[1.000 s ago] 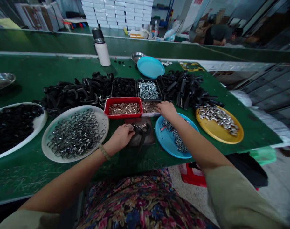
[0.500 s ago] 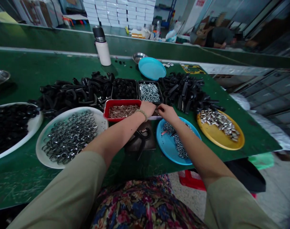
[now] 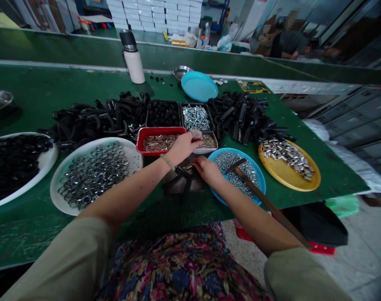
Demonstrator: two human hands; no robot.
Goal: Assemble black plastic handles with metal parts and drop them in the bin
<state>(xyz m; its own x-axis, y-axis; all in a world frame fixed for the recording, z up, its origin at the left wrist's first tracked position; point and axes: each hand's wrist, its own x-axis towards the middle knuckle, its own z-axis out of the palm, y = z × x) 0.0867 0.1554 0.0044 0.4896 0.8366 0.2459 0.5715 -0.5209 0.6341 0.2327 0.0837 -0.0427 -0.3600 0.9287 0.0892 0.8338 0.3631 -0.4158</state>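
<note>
The left hand [image 3: 182,148] is hanging over the right front corner of the red tray [image 3: 161,154], its fingertips bending down above the white box [image 3: 206,149] of small metal bits on the tray's right; whether they are holding anything, I cannot tell. In front of the red tray, towards its right end, the black part [image 3: 188,179] is lying on a metal plate [image 3: 196,186]. The right hand [image 3: 207,169] is resting there too, thumb and finger close together at the part's small metal piece [image 3: 188,167]; I cannot tell whether they are gripping it. Right of the red tray, a blue plate [image 3: 262,177] is holding nuts [image 3: 251,170], and a hammer [image 3: 255,188] is lying across it. Screws [image 3: 196,118] are filling a black tray behind the red tray's right end, and metal rings [image 3: 93,173] are lying in a white plate to its left.
</note>
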